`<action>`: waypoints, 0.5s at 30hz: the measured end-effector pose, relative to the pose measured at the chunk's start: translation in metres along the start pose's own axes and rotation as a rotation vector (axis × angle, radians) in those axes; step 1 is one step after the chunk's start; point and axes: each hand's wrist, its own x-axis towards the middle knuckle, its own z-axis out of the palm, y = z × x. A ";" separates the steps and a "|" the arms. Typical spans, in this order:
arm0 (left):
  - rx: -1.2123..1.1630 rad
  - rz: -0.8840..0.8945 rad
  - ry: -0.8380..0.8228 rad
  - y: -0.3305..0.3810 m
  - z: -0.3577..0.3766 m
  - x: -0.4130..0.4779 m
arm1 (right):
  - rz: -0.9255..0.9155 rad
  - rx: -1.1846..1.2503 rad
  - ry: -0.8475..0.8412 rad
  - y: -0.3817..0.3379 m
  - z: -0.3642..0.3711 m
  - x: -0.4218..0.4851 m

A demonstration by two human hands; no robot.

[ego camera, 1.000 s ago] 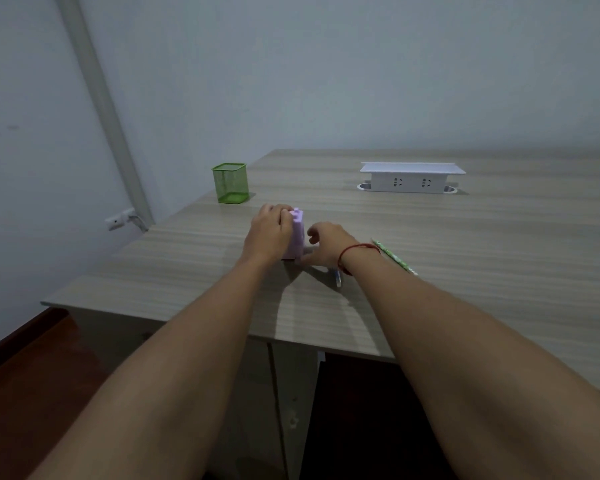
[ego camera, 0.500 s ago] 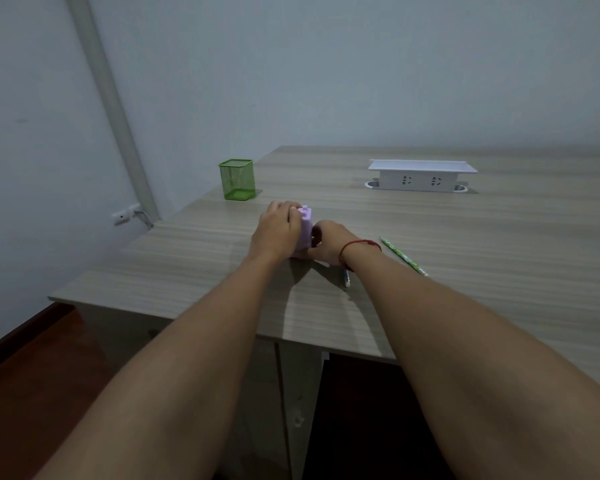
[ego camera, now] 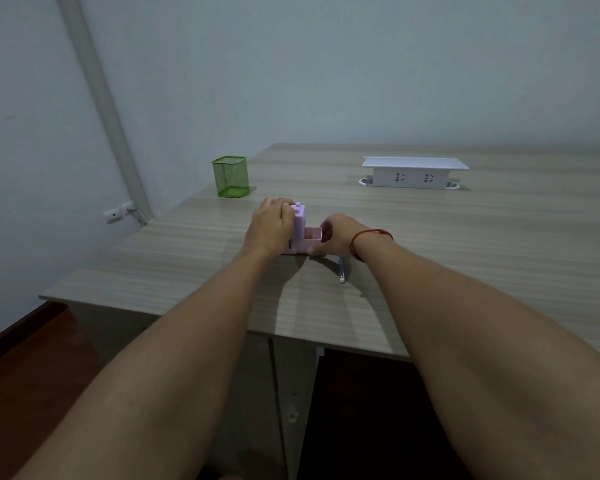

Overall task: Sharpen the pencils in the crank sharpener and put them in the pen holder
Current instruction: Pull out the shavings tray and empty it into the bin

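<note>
A lilac crank sharpener point(ego camera: 299, 220) stands on the wooden desk point(ego camera: 465, 244) near its front left part. My left hand point(ego camera: 269, 226) grips the sharpener body from the left. My right hand point(ego camera: 336, 235) holds the pink drawer point(ego camera: 309, 239), which sticks out of the sharpener's right side. A pencil point(ego camera: 341, 271) with a white end lies on the desk just under my right wrist, partly hidden by it. The green mesh pen holder point(ego camera: 231, 176) stands upright at the desk's far left edge and looks empty.
A white socket box point(ego camera: 413, 173) sits at the back of the desk, right of centre. The wall is close on the left, with a pipe point(ego camera: 97, 98) and a wall outlet point(ego camera: 118, 213). The desk's front edge is near my forearms.
The pink drawer has slid out to the right of the sharpener in my right hand. The green pencil seen earlier beside my right wrist is now out of sight.
</note>
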 end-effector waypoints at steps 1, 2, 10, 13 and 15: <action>-0.002 0.000 0.000 -0.001 -0.001 0.000 | -0.002 0.002 0.006 0.001 -0.002 -0.001; -0.005 -0.001 0.002 -0.002 -0.002 -0.001 | -0.003 0.006 0.012 0.001 -0.004 -0.003; 0.095 0.016 -0.052 0.003 -0.006 0.003 | -0.005 -0.033 0.050 0.009 -0.022 -0.014; 0.195 0.014 -0.088 0.004 -0.010 0.008 | 0.017 -0.048 0.084 0.016 -0.039 -0.020; 0.213 0.024 -0.101 0.005 -0.014 0.008 | 0.023 -0.046 0.113 0.018 -0.049 -0.024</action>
